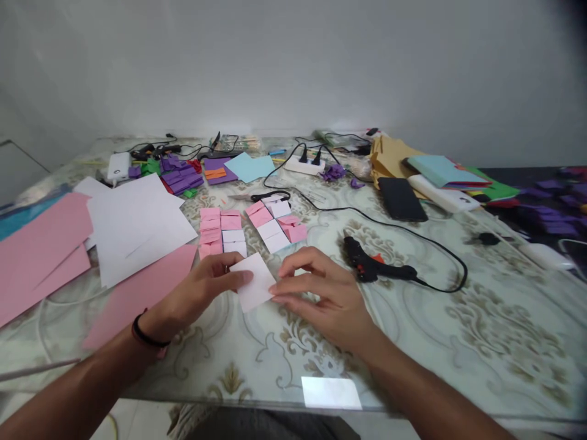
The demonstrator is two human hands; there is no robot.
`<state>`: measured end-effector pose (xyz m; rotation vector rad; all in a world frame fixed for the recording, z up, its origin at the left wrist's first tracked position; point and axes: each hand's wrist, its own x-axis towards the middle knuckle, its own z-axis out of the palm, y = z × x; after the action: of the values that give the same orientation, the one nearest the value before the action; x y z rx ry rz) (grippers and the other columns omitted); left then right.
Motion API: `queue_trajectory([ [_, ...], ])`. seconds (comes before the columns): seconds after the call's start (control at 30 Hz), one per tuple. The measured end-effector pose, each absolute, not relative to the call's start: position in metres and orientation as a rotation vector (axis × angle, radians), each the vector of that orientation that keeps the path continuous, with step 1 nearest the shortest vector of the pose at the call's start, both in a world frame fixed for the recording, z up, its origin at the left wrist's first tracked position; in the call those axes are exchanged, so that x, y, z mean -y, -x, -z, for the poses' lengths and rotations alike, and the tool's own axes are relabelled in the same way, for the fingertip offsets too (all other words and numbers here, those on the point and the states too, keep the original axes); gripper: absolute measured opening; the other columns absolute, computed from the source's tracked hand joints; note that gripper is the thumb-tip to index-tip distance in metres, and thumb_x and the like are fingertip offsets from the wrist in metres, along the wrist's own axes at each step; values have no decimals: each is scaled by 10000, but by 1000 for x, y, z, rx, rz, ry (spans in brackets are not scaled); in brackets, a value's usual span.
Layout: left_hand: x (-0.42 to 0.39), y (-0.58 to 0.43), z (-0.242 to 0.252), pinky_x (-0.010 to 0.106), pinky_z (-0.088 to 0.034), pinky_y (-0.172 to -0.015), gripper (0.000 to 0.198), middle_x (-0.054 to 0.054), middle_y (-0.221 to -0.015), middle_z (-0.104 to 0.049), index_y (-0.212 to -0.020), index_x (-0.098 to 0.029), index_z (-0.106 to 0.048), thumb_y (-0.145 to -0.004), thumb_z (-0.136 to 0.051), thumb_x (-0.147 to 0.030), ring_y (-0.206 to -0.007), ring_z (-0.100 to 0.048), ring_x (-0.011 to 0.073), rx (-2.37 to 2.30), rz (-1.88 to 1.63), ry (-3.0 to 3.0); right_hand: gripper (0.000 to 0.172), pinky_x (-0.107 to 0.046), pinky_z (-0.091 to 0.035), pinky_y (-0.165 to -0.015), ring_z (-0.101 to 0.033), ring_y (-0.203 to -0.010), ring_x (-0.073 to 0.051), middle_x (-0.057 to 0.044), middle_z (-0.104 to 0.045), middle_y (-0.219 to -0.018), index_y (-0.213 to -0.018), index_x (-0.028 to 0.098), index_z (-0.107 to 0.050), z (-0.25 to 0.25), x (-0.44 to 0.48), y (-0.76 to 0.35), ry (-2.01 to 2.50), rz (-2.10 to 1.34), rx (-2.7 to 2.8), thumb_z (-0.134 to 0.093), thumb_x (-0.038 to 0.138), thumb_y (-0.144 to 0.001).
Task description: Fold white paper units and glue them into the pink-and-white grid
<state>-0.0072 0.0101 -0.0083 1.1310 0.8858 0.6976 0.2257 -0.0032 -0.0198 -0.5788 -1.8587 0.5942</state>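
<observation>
A small white paper square (255, 285) is held tilted just above the table's front half. My left hand (211, 282) grips its left side, thumb flat on top and the other fingers partly hidden beneath. At the right corner of the square, the fingertips of my right hand (323, 290) meet the paper in a light pinch, with one finger raised apart. Just beyond lie two panels of folded pink and white paper, a left panel (211, 229) and a right panel (274, 234). The white square overlaps the near edge of the left one in view.
White sheets (137, 226) and pink sheets (50, 244) spread on the left. A black glue gun (376, 263) lies right of my hands, its cord looping toward a power strip (305, 165). Scissors (257, 197), purple paper pieces (181, 178) and a black phone (402, 199) lie farther back.
</observation>
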Motion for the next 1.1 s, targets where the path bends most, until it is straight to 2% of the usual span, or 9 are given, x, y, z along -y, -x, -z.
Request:
queue_trajectory([
  [0.2,-7,6,7,255,-498,-692,169,20,-841,-719,-908,-159,-744,-914,-773,-326,-739,-640,139,-821,-686,-1146,182,-280,-571,-806,-663,-938,-164,-44,-639,-1022,-1025,216,-814,18,3,-225,599,-726,1883,-851,147,-861],
  [0.4,-7,7,10,274,-470,-677,219,33,-821,-700,-886,-147,-747,-933,-749,-360,-755,-613,153,-918,-677,-1357,285,-270,-559,-782,-640,-860,-146,-15,-597,-961,-1071,219,-822,21,2,-225,659,-910,1952,-902,173,-802],
  [0.57,-6,8,12,284,-495,-719,164,34,-864,-718,-940,-164,-751,-953,-733,-326,-806,-631,162,-925,-703,-1453,157,-271,-545,-721,-651,-824,-149,-18,-631,-938,-992,228,-837,23,0,-223,663,-988,1944,-878,216,-840],
  [0.7,-4,7,13,236,-504,-675,80,-16,-770,-670,-943,-197,-710,-942,-756,-262,-776,-653,138,-854,-788,-1389,59,-284,-547,-729,-692,-807,-160,-22,-711,-895,-925,232,-838,22,1,-222,686,-1022,1852,-854,215,-870],
  [0.77,-2,6,13,220,-500,-641,120,-31,-748,-656,-1023,-215,-690,-935,-770,-235,-735,-654,127,-854,-857,-1401,66,-287,-550,-743,-704,-805,-163,-21,-738,-876,-913,234,-843,20,2,-222,719,-1035,1788,-863,204,-858],
  [0.87,1,6,14,214,-487,-604,305,-40,-770,-664,-1237,-283,-597,-971,-730,-213,-687,-644,120,-826,-1004,-1435,81,-284,-546,-743,-714,-801,-161,-15,-772,-866,-907,253,-850,17,3,-222,776,-1076,1701,-854,187,-861],
  [0.97,2,8,13,251,-521,-686,271,6,-901,-689,-1267,-301,-592,-1014,-677,-257,-793,-656,144,-735,-1083,-1539,112,-284,-546,-769,-725,-827,-158,-5,-800,-886,-904,281,-853,16,4,-221,798,-1133,1605,-830,176,-873],
  [1.03,1,10,11,291,-538,-803,269,44,-1011,-697,-1217,-272,-666,-963,-754,-291,-917,-656,172,-699,-1064,-1686,134,-287,-549,-783,-727,-838,-156,0,-808,-901,-912,295,-856,15,4,-221,811,-1165,1539,-823,172,-870],
  [1.1,0,11,10,303,-526,-841,324,48,-1010,-699,-1169,-253,-720,-875,-852,-282,-941,-646,184,-713,-1041,-1844,142,-289,-553,-782,-728,-837,-157,1,-812,-906,-916,300,-858,15,5,-220,824,-1194,1493,-821,174,-863],
])
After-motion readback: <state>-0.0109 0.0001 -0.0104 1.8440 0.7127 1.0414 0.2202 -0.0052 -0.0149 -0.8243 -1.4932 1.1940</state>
